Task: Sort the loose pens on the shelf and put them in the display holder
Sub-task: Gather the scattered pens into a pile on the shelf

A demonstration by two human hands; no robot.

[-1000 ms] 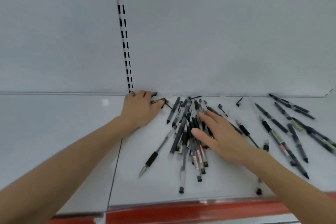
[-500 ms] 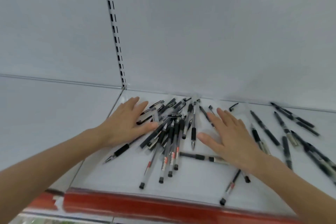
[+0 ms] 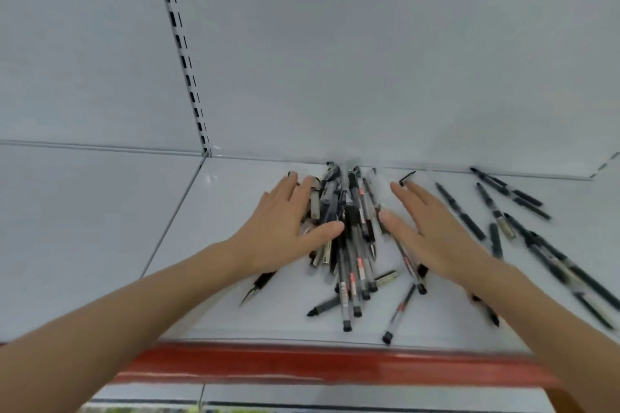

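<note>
A heap of black and clear pens (image 3: 349, 238) lies on the white shelf (image 3: 235, 211), bunched lengthwise between my hands. My left hand (image 3: 285, 228) presses flat against the heap's left side, fingers spread, thumb across some pens. On the heap's right side my right hand (image 3: 432, 231) lies flat and open, covering a few pens. More loose pens (image 3: 503, 211) lie scattered to the right. A single uncapped pen (image 3: 258, 287) pokes out from under my left wrist. No display holder is in view.
The shelf has a red front strip (image 3: 318, 369) along its near edge. The white back wall (image 3: 369, 60) rises right behind the pens, with a slotted upright (image 3: 183, 54) at the left. A neighbouring shelf panel (image 3: 84, 211) lies to the left.
Both hands have swept inward, pushing the spread pens into a tighter heap between them. The camera view has shifted closer.
</note>
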